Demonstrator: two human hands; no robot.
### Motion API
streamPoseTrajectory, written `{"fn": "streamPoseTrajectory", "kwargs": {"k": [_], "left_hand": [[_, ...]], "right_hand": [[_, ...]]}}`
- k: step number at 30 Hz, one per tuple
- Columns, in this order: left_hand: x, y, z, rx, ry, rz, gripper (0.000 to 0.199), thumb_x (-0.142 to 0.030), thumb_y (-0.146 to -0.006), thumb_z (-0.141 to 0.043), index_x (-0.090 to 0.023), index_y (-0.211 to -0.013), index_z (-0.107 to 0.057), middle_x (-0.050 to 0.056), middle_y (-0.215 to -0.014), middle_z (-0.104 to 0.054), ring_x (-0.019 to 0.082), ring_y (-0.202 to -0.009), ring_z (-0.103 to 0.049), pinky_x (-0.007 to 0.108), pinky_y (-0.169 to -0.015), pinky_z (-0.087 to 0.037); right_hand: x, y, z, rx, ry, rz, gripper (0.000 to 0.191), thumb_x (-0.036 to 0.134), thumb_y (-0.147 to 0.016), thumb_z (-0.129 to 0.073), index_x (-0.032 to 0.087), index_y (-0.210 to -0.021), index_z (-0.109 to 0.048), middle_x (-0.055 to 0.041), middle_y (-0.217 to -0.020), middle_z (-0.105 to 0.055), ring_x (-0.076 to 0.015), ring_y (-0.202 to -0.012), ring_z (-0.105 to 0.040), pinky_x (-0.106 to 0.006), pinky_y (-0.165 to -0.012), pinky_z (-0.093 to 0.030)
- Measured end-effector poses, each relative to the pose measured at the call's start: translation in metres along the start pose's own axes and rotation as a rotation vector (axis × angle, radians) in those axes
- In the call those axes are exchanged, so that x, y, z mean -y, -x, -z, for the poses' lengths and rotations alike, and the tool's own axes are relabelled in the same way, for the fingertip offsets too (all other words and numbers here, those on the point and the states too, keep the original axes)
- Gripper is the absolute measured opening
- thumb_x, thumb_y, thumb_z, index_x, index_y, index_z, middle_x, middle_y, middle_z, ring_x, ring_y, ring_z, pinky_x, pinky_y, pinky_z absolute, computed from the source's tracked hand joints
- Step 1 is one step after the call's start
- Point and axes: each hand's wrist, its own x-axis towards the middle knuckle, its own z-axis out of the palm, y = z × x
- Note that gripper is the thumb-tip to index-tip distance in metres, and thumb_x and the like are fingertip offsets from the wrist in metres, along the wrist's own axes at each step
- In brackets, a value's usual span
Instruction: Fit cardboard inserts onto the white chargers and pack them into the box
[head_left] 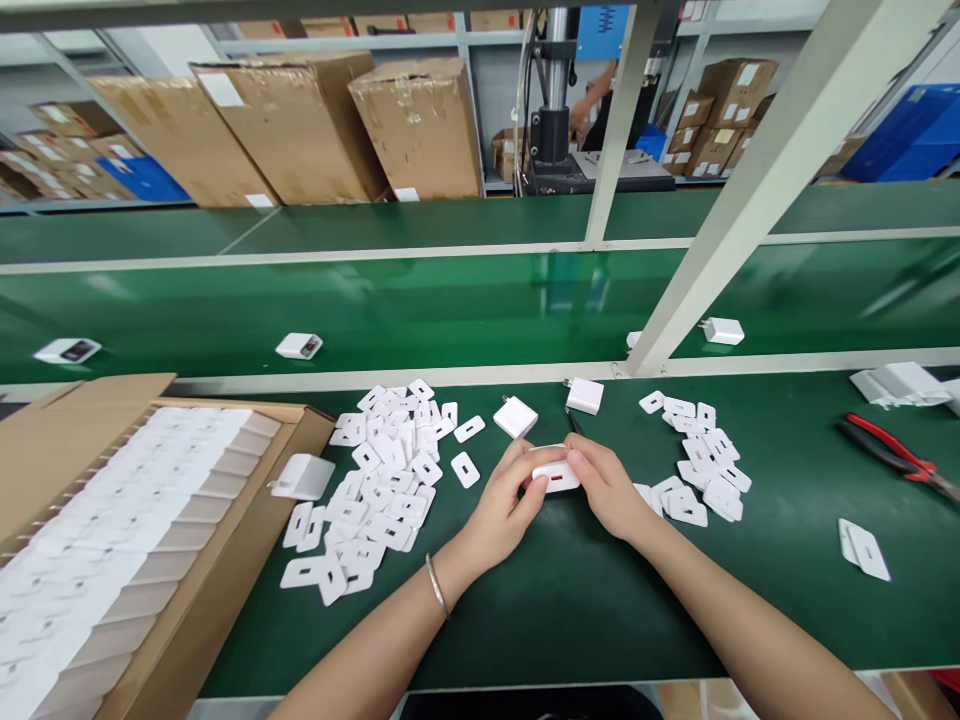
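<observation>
- The left hand and right hand are close together, the fingers of both closed on one white charger, which sits between them over the green table
- The charger's front face, with a reddish slot in it, points towards the person; the left hand grips its left side, the right its upper right corner
- A thin dark tool sticks out just beyond the right fingers; whether that hand holds it, I cannot tell
- Two white plug blocks, one on the left and one on the right, lie just beyond the hands
- A heap of white slotted plates lies to the left, and a smaller group of plates to the right
- Farther left, an open cardboard box holds rows of white pieces, with another plug block beside it
- Red-and-black pliers rest at the far right
</observation>
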Motion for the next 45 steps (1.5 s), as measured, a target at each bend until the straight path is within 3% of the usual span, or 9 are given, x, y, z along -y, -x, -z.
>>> {"fn": "streamPoseTrajectory", "kwargs": {"k": [4,10,18,24,28,31,35,38,45], "left_hand": [[0.003,-0.002,-0.003,-0.039,-0.018,-0.022,0.037,-0.046,-0.111,-0.04,-0.026,-0.128,-0.067,0.007,-0.102,-0.056,0.022,-0.095,-0.055,0.036,-0.085,-0.049],[0.003,-0.002,-0.003,0.047,0.015,0.005,0.038,-0.042,-0.112,-0.038,-0.028,-0.142,-0.055,0.01,-0.126,-0.059,0.025,-0.12,-0.054,0.043,-0.106,-0.045],[0.006,-0.003,-0.003,0.012,0.042,0.03,0.039,-0.048,-0.108,-0.047,-0.027,-0.137,-0.061,0.01,-0.115,-0.061,0.025,-0.104,-0.058,0.043,-0.097,-0.05],[0.004,-0.006,0.0,0.054,0.051,0.003,0.043,-0.044,-0.113,-0.031,-0.032,-0.144,-0.058,0.009,-0.122,-0.057,0.024,-0.115,-0.055,0.043,-0.106,-0.046],[0.006,-0.008,0.002,-0.056,-0.116,-0.026,0.041,-0.043,-0.111,-0.037,-0.03,-0.141,-0.061,0.01,-0.12,-0.056,0.024,-0.11,-0.056,0.04,-0.1,-0.049],[0.013,-0.011,0.006,-0.215,-0.374,-0.033,0.042,-0.041,-0.111,-0.036,-0.028,-0.142,-0.061,0.011,-0.122,-0.054,0.026,-0.112,-0.055,0.04,-0.099,-0.047],[0.024,-0.018,0.013,-0.362,-0.702,0.012,0.04,-0.037,-0.11,-0.039,-0.029,-0.141,-0.063,0.013,-0.123,-0.055,0.031,-0.117,-0.052,0.048,-0.102,-0.042],[0.032,-0.022,0.012,-0.329,-0.757,0.055,0.038,-0.031,-0.107,-0.046,-0.029,-0.142,-0.062,0.014,-0.127,-0.053,0.032,-0.115,-0.052,0.048,-0.101,-0.044],[0.038,-0.027,0.01,-0.282,-0.726,0.065,0.043,-0.022,-0.103,-0.05,-0.027,-0.145,-0.056,0.015,-0.13,-0.051,0.032,-0.114,-0.052,0.048,-0.101,-0.045]], "right_hand": [[-0.004,-0.004,-0.002,-0.003,0.004,-0.022,0.053,0.064,-0.102,-0.04,0.023,-0.068,-0.036,0.002,-0.068,-0.042,-0.0166,-0.066,-0.044,-0.031,-0.063,-0.035],[-0.006,-0.005,-0.001,-0.019,-0.031,-0.113,0.055,0.066,-0.1,-0.042,0.022,-0.067,-0.04,0.0024,-0.066,-0.043,-0.0156,-0.064,-0.044,-0.03,-0.06,-0.034],[-0.003,-0.001,-0.001,-0.06,0.048,-0.071,0.051,0.06,-0.1,-0.043,0.022,-0.066,-0.041,0.0012,-0.066,-0.047,-0.0165,-0.064,-0.046,-0.031,-0.061,-0.035],[-0.005,-0.005,0.005,-0.019,-0.022,-0.096,0.054,0.069,-0.099,-0.042,0.022,-0.073,-0.049,0.0012,-0.069,-0.051,-0.0171,-0.066,-0.049,-0.03,-0.062,-0.038],[-0.009,-0.01,0.02,-0.13,0.073,-0.093,0.062,0.061,-0.107,-0.015,0.023,-0.082,-0.057,-0.0018,-0.072,-0.054,-0.0201,-0.071,-0.053,-0.033,-0.066,-0.039],[-0.014,-0.013,0.031,-0.213,0.404,-0.118,0.048,0.059,-0.103,-0.04,0.024,-0.07,-0.046,-0.0027,-0.068,-0.053,-0.0221,-0.07,-0.052,-0.035,-0.065,-0.035],[-0.024,-0.014,0.03,-0.057,0.676,-0.118,0.043,0.041,-0.086,-0.072,0.025,-0.064,-0.039,-0.0026,-0.064,-0.055,-0.0225,-0.067,-0.049,-0.035,-0.063,-0.031],[-0.028,-0.015,0.021,0.009,0.638,-0.071,0.035,0.027,-0.089,-0.067,0.024,-0.065,-0.041,-0.0023,-0.066,-0.057,-0.0223,-0.069,-0.051,-0.035,-0.068,-0.034],[-0.013,-0.011,0.027,0.124,0.538,-0.086,0.023,0.032,-0.095,-0.061,0.023,-0.075,-0.053,-0.0018,-0.072,-0.058,-0.0223,-0.073,-0.055,-0.034,-0.068,-0.038]]}}
